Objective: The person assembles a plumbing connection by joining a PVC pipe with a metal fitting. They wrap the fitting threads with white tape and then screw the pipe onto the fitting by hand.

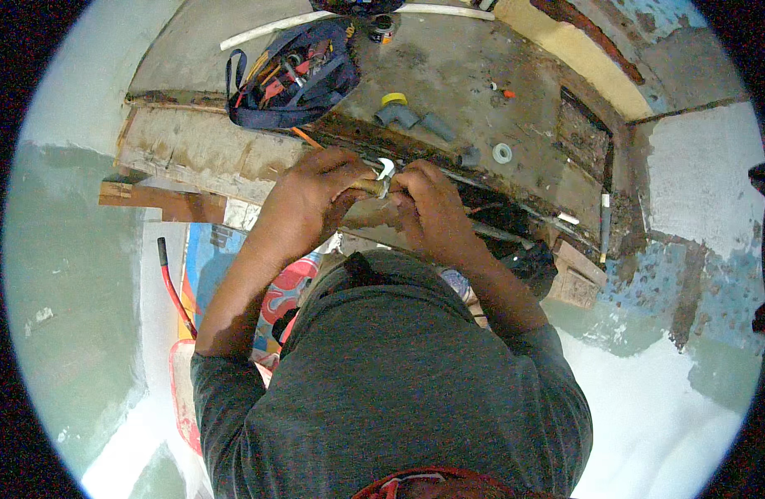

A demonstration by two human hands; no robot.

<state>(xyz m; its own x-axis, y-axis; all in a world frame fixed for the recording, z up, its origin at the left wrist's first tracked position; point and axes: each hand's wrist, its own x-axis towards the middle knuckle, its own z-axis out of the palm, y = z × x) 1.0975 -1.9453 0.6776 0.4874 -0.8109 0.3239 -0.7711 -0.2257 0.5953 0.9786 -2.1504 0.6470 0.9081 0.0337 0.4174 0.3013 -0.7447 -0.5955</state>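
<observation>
In front of my chest both hands meet around a small tan, brass-like tubular piece (369,187). A bright white curved part (386,169) stands up at its right end; I cannot make out whether this is tape or a lever. My left hand (320,190) is closed, fingers and thumb gripping the tubular piece from the left. My right hand (428,200) has its fingers pinched together at the piece's right end, by the white part. What the right fingertips hold is mostly hidden behind them.
A dark blue tool bag (311,100) with tools lies at the far left on the worn counter. Beyond my hands are a grey pipe elbow (395,115), a grey pipe piece (438,127) and a white ring (502,153). A red-handled tool (176,291) stands left.
</observation>
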